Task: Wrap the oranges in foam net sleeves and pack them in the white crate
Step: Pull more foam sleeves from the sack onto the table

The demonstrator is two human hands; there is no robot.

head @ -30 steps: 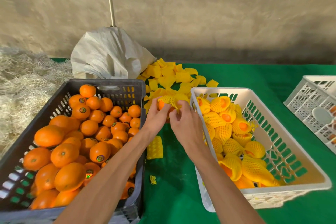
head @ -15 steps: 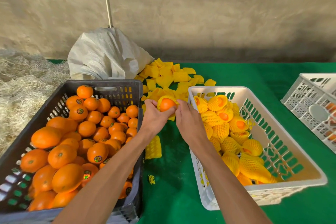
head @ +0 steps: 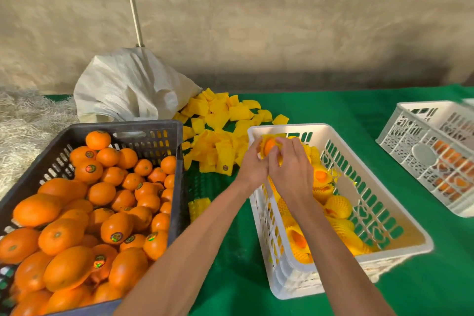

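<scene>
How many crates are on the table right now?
3. A dark crate of bare oranges on the left, the white crate of sleeved oranges under the hands, and another white crate at the right edge, cut off by the frame.

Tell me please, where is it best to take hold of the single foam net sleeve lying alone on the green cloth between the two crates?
Pinch the single foam net sleeve across its two long edges, coming straight down from above. It lies flat on the green cloth, close beside the dark crate, so a sideways approach looks cramped.
</scene>
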